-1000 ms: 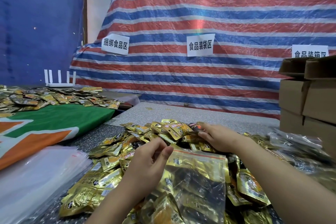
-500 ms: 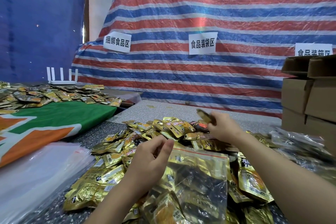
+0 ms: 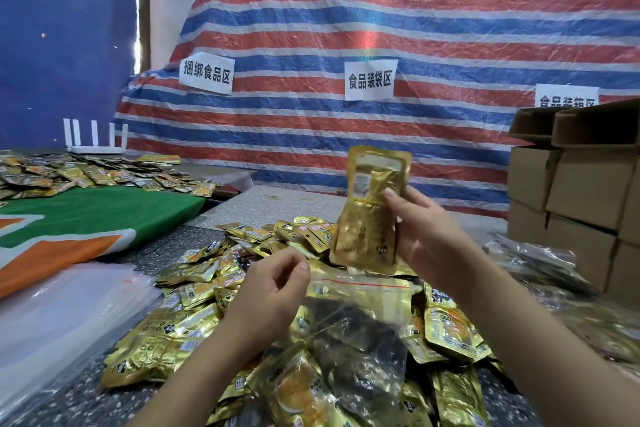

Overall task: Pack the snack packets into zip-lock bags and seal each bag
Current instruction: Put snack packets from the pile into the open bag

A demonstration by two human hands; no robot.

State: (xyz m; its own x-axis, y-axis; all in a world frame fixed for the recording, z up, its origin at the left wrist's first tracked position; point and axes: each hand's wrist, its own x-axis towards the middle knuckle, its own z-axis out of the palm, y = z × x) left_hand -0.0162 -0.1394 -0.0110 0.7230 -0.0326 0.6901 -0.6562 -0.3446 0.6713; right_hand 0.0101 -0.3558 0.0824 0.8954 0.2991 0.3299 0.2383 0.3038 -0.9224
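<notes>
With the right hand (image 3: 429,236) pinching the upright gold packet (image 3: 367,215) just above the zip-lock bag (image 3: 349,329), the left hand (image 3: 273,288), which pinches the bag's mouth, should keep it wide so the packet enters straight.

Backdrop and clutter around the work table

A striped tarp (image 3: 398,28) with paper signs (image 3: 370,79) hangs beyond the fingers; cardboard boxes (image 3: 581,191) stand right of them, a green-and-orange cloth (image 3: 86,218) and white router (image 3: 95,140) left.

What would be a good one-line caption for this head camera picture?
Right hand lifts a gold snack packet above the zip-lock bag whose mouth the left hand pinches.
</notes>
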